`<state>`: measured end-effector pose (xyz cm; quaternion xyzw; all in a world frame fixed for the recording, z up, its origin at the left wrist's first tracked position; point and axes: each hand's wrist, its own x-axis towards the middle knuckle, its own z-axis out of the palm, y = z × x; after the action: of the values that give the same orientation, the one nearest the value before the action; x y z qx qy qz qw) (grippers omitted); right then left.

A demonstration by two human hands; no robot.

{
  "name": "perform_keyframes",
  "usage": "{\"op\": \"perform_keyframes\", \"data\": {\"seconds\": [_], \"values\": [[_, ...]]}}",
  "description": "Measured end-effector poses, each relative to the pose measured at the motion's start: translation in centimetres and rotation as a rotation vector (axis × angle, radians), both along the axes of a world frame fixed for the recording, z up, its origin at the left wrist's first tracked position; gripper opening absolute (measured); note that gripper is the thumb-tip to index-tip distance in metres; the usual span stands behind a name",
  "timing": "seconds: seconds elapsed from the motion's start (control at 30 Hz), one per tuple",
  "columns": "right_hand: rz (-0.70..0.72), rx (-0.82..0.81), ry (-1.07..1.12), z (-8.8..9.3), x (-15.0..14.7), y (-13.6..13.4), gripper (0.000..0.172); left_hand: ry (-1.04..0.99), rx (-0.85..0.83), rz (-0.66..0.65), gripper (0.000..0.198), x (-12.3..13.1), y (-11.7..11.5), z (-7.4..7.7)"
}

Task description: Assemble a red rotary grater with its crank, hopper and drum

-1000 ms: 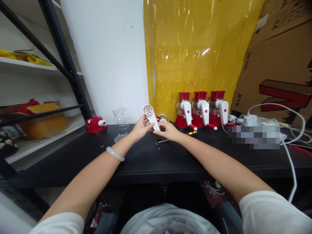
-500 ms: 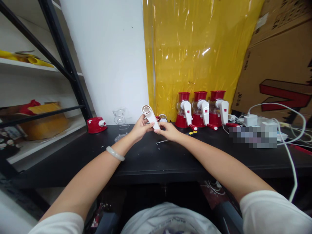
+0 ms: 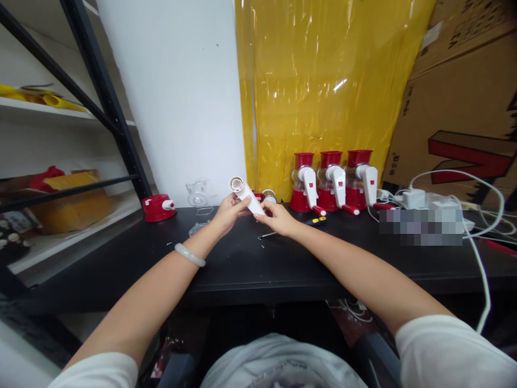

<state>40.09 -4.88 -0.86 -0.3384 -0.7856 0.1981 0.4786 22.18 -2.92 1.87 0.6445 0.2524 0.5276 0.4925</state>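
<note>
The white crank (image 3: 253, 204) is held above the desk (image 3: 238, 264), toward the middle of its far edge, tilted with its ring end up and left. The left hand (image 3: 228, 213) grasps its middle, and the right hand (image 3: 280, 218) pinches its lower end — a two-ended hold that probably steadies it and keeps the hollow ring in view. Just behind is a small drum (image 3: 269, 195), partly hidden. A screwdriver (image 3: 318, 221) lies by the right wrist, apparently within easy reach.

Near the far left corner stands a red base (image 3: 159, 208), with a clear housing (image 3: 197, 195) between it and the hands. Three grinders (image 3: 332, 183) line the far edge right of centre, cranks facing forward; their hoppers' insides are hidden. On the shelf, a box (image 3: 76, 207) has something red at its top — its contents I cannot tell.
</note>
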Motion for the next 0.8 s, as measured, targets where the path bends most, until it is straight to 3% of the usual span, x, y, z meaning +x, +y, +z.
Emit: {"op": "perform_keyframes", "data": {"seconds": [0.33, 0.8], "values": [[-0.137, 0.086, -0.028, 0.4, -0.3, -0.8, 0.032, -0.098, 0.039, -0.016, 0.056, 1.1, -0.7, -0.2], [-0.061, 0.027, 0.103, 0.9, -0.7, -1.1, 0.031, -0.121, -0.040, -0.072, 0.048, 0.7, -0.8, 0.4]]}}
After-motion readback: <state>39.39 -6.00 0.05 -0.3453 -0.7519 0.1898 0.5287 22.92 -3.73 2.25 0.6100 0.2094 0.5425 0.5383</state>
